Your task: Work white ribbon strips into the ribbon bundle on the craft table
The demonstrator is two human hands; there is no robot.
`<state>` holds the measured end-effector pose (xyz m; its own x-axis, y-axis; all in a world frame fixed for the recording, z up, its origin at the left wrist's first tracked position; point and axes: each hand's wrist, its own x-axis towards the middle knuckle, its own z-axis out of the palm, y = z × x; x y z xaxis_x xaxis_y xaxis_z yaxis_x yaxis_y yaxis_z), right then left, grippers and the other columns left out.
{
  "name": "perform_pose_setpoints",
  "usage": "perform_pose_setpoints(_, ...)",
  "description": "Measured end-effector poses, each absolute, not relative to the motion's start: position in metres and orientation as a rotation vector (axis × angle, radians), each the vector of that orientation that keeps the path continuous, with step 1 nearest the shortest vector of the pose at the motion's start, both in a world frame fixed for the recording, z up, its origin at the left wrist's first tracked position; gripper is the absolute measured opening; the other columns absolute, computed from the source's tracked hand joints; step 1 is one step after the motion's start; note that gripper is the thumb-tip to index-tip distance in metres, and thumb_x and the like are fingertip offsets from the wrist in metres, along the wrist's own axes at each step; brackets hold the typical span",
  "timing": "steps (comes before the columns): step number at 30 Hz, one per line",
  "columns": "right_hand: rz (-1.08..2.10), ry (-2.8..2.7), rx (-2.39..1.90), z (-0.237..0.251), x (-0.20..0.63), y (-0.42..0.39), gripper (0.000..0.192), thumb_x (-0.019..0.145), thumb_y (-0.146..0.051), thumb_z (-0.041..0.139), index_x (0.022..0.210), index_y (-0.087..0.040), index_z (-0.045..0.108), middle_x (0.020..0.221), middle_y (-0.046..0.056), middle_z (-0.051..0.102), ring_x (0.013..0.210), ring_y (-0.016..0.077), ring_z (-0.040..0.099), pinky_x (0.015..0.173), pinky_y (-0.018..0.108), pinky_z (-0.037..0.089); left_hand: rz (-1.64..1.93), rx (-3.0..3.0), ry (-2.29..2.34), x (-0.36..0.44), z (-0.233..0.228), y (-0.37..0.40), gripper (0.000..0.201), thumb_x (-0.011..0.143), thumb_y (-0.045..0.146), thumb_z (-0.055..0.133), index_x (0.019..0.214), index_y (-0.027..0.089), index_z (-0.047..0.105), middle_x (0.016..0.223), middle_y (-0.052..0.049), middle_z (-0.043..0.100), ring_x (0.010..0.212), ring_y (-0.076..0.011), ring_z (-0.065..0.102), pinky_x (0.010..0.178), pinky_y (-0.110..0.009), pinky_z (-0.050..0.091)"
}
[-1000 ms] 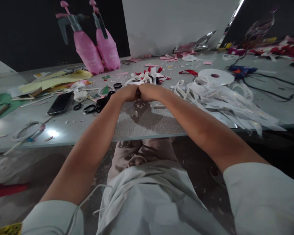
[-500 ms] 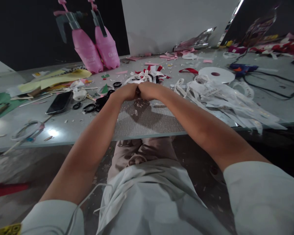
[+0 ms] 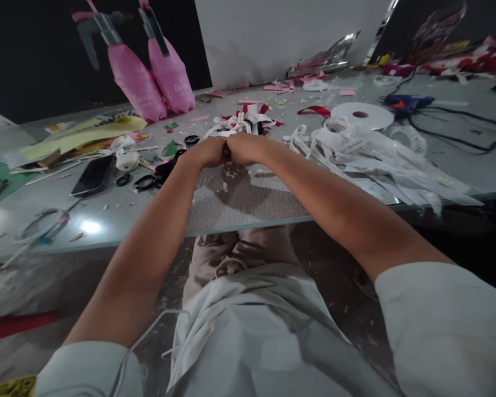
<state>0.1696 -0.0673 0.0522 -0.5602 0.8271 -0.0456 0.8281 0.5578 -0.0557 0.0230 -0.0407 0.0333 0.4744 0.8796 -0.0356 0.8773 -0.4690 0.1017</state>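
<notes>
My left hand [image 3: 210, 151] and my right hand [image 3: 244, 148] meet over the middle of the table, knuckles close together. Both are curled closed, with their fingertips turned away from me. What they grip is hidden; a bit of white [image 3: 225, 133] shows just past the fingers. Right behind them lies a heap of white and red ribbon scraps [image 3: 250, 116]. Black-handled scissors [image 3: 159, 175] lie beside my left wrist. To the right of my right forearm spreads a tangle of white printed ribbon [image 3: 364, 154].
Two pink spray bottles [image 3: 134, 82] stand at the back left. A phone [image 3: 94, 175] and yellow paper [image 3: 86, 135] lie on the left. On the right are a white ribbon roll [image 3: 376, 117] and a blue glue gun [image 3: 409, 102] with its black cord. The glass table edge [image 3: 248, 225] runs before my lap.
The whole view has shifted slightly, so the tabletop things sit a little further left and higher. My hands stay together in nearly the same pose.
</notes>
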Motion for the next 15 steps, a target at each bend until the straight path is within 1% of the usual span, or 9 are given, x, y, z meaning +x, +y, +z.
perform_pose_setpoints(6,-0.092,2.728,1.487,0.0551,0.1681,-0.0711,0.040,0.093,-0.015,0.058,0.129,-0.004,0.073,0.124,0.025,0.073,0.113,0.0301,0.070,0.090,0.032,0.050,0.042,2.576,1.609,0.0246,0.0354,-0.0429,0.059,0.079,0.037,0.061,0.136,0.024,0.069,0.118,-0.009,0.078,0.117,-0.0321,0.068,0.096,-0.035,0.052)
perform_pose_setpoints(15,-0.097,2.757,1.499,0.0510,0.1681,-0.0694,0.041,0.093,-0.022,0.062,0.128,-0.006,0.074,0.117,0.023,0.075,0.111,0.0324,0.070,0.090,0.035,0.051,0.039,2.567,1.634,0.0266,0.0359,-0.0442,0.057,0.078,0.037,0.060,0.131,0.023,0.072,0.112,-0.010,0.078,0.115,-0.0327,0.069,0.097,-0.036,0.051)
